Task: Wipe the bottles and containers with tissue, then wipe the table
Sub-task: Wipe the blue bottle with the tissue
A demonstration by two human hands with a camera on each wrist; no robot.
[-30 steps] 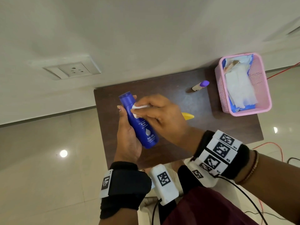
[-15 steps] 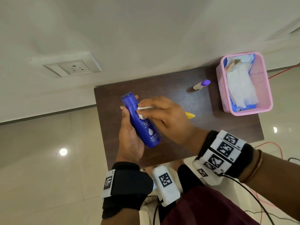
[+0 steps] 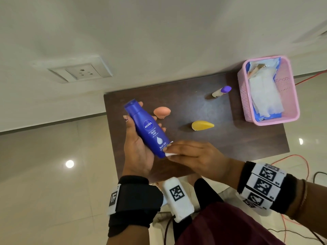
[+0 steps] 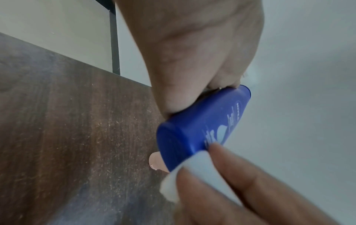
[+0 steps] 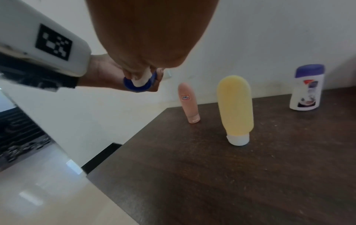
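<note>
My left hand (image 3: 138,147) grips a blue lotion bottle (image 3: 147,128) above the left part of the dark wooden table (image 3: 230,142), cap pointing away from me. My right hand (image 3: 187,154) pinches a folded white tissue (image 3: 169,154) against the bottle's base end. In the left wrist view the tissue (image 4: 192,170) sits at the bottom rim of the bottle (image 4: 202,127). The right wrist view shows the bottle's round base (image 5: 137,83) with the tissue (image 5: 142,79) on it.
A peach tube (image 3: 161,112), a yellow tube (image 3: 202,125) and a white bottle with a purple cap (image 3: 222,91) stand on the table. A pink basket (image 3: 290,96) holding white tissues sits at the right rear corner. A wall lies behind.
My right hand has slid the tissue down the bottle from near its neck to its base end. The left hand still holds the bottle, and the peach tube is now uncovered.
</note>
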